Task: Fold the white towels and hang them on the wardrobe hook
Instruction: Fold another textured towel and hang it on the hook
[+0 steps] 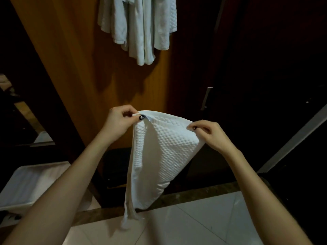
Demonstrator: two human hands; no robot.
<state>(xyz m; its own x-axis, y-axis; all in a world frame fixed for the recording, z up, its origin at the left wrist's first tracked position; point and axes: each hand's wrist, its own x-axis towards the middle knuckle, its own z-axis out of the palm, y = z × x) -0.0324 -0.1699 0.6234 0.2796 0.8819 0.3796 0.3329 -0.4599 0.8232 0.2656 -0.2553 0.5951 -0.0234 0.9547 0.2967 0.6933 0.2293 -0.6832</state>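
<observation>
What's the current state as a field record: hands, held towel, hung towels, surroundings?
left: left hand pinches the top left corner of the white waffle-textured cloth towel
right: right hand pinches its top right corner
held: hangs folded between both hands, lower end drooping toward the pale tiled floor; contact cannot be told
hung: bunch of white cloth towels hangs against the brown wooden wardrobe panel, top cut off by the frame
stage: held towel not yet hung
</observation>
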